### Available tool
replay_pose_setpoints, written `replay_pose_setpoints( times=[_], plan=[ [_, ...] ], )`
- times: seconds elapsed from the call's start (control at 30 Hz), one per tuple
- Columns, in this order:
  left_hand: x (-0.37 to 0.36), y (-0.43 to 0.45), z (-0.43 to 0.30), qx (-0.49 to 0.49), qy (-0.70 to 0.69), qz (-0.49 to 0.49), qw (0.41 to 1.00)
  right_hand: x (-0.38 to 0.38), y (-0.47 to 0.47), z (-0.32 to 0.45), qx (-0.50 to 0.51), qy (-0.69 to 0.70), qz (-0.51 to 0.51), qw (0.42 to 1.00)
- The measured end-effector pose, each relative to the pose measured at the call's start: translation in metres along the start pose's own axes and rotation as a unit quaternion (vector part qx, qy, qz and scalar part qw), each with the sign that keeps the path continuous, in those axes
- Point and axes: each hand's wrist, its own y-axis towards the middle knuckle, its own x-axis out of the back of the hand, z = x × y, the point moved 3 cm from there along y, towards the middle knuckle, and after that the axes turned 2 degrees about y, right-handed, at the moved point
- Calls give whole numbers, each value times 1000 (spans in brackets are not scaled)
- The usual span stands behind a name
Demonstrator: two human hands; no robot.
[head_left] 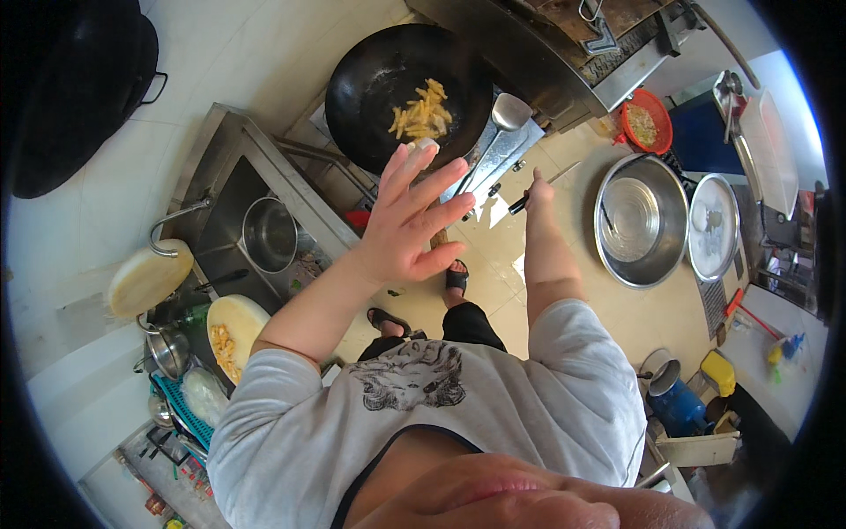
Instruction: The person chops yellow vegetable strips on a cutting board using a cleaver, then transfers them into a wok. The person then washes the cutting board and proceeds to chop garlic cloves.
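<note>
My left hand [416,225] is spread, palm down, at the near edge of a black wok [357,86]; a small pale thing shows at its fingertips, and I cannot tell what it is. Yellow strips of food [423,112] lie together in the wok. In my right hand [538,192], held low over the floor, is a knife [519,205] with a black handle and a thin blade that points away to the right. Between the wok and this hand, a metal wok spatula [511,112] rests on the stove's metal edge.
At left are a steel sink [225,172] with a metal pot [269,235], and a round cutting board [248,317] bearing orange food pieces. A large steel basin [641,218], a metal lid [714,225] and a red colander [664,119] stand at right. A blue gas cylinder [677,403] is lower right.
</note>
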Motion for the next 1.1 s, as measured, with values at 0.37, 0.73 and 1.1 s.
replay_pose_setpoints(
  times=[0.37, 0.73, 1.1],
  plan=[
    [-23, -16, 13, 77, -39, 41, 995, -42, 33, -45, 25, -34, -7, 999],
    [24, -153, -2, 259, 67, 92, 959, -24, 19, -64, 48, -25, -13, 998],
    [70, -221, -28, 333, 96, 66, 936, -7, 51, -108, 121, -97, -119, 981]
  ],
)
